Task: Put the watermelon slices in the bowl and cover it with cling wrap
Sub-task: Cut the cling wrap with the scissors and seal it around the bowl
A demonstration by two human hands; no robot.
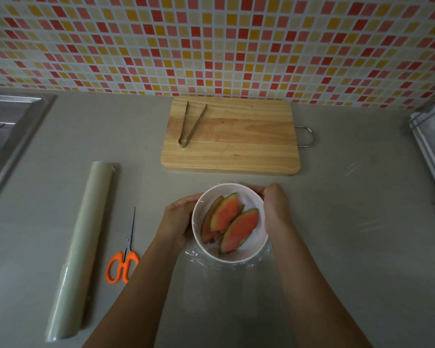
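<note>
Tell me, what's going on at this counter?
A person is covering a white bowl of watermelon slices with cling wrap. The left hand and right hand cup the bowl's sides, and clear film bunches under its near edge. Metal tongs lie on the wooden cutting board behind. The wrap roll and orange-handled scissors lie to the left.
</note>
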